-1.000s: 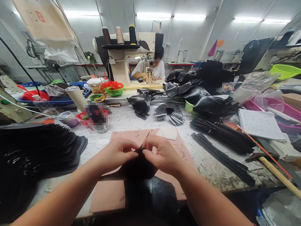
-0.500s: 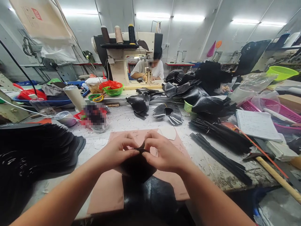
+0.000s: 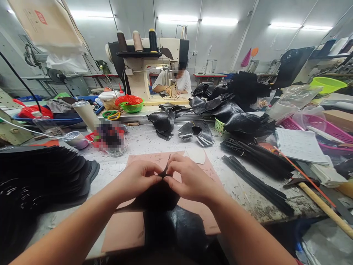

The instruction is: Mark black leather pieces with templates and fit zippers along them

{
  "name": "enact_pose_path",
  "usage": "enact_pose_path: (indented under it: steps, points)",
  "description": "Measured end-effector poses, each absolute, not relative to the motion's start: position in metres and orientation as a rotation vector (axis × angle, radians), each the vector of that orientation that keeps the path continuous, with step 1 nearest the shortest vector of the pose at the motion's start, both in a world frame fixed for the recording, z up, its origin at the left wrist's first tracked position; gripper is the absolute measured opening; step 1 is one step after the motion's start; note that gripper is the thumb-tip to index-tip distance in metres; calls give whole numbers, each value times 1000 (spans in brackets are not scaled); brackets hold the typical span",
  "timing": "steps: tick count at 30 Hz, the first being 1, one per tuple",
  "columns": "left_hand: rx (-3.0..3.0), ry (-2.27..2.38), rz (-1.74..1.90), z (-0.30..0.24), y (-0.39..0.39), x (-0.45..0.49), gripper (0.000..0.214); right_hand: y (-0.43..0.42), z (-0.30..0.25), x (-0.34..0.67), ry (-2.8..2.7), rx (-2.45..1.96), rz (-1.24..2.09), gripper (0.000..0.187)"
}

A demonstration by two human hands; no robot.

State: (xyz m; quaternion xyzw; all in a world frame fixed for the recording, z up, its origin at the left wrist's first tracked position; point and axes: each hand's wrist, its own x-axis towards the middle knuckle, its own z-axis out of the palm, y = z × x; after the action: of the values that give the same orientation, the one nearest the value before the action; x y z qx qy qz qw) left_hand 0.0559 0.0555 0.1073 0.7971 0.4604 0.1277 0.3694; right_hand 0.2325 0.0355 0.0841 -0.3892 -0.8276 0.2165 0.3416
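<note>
Both my hands pinch the upper edge of a black leather piece [image 3: 157, 197], held up over a pink board [image 3: 124, 230]. My left hand [image 3: 140, 178] grips it with thumb and fingers from the left. Close beside it, my right hand [image 3: 186, 176] pinches the same edge, where a narrow black flap sticks up between the fingertips. The rest of the piece hangs below my hands. Another shiny black leather part [image 3: 176, 228] lies on the board nearer to me. Behind my right hand is a white rounded piece [image 3: 197, 156].
A tall stack of black leather pieces [image 3: 55, 176] lies at left. Black strips [image 3: 256, 184], a wooden-handled hammer [image 3: 325, 208] and a notebook [image 3: 302, 145] lie at right. Ahead, a person [image 3: 184, 81] sits behind a sewing machine [image 3: 140, 73]; leather bundles [image 3: 165, 121] lie before it.
My fingertips have shifted slightly along the edge of the leather piece, and the flap between them now stands up higher. The view has moved a little; the piece stays in both hands.
</note>
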Motion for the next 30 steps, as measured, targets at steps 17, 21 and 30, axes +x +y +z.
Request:
enact_pose_path:
  steps: [17, 21, 30]
  points:
    - [2200, 1170, 168, 110, 62, 56, 20, 37, 81, 231, -2204, -1084, 577, 8]
    - [2225, 1143, 168, 111, 62, 56, 20, 38, 81, 230, -2197, -1093, 597, 9]
    - [2201, 1132, 157, 113, 66, 55, 22, 38, 80, 226, -2129, -1147, 593, 12]
